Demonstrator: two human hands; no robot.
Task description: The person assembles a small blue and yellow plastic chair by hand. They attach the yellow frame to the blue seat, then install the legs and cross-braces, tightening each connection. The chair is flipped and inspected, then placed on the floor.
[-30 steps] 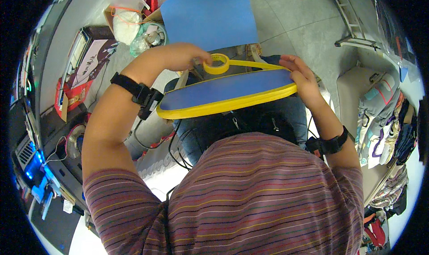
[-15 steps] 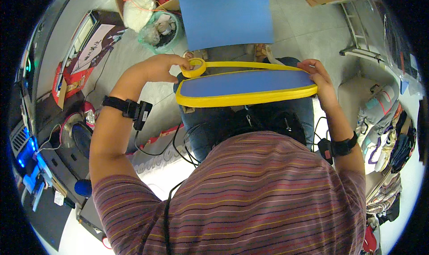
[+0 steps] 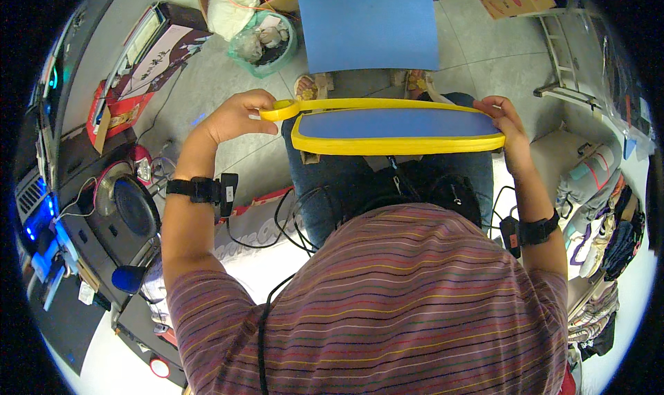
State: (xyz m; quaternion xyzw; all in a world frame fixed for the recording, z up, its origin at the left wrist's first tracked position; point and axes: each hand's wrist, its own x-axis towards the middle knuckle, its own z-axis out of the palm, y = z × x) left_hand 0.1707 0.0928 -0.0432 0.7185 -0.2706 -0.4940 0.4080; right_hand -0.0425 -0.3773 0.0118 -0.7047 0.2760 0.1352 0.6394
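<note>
Your left hand (image 3: 243,115) pinches a yellow tape roll (image 3: 279,111) just beyond the left end of a rounded blue panel (image 3: 394,123) with yellow edging, while your right hand (image 3: 510,129) grips the panel's right end. A yellow strip (image 3: 387,104) runs from the roll along the panel's far side to your right fingers. The panel sits above your thighs; a larger blue board (image 3: 370,28) lies beyond it, and a green-lined bin (image 3: 289,57) stands beyond its left end.
</note>
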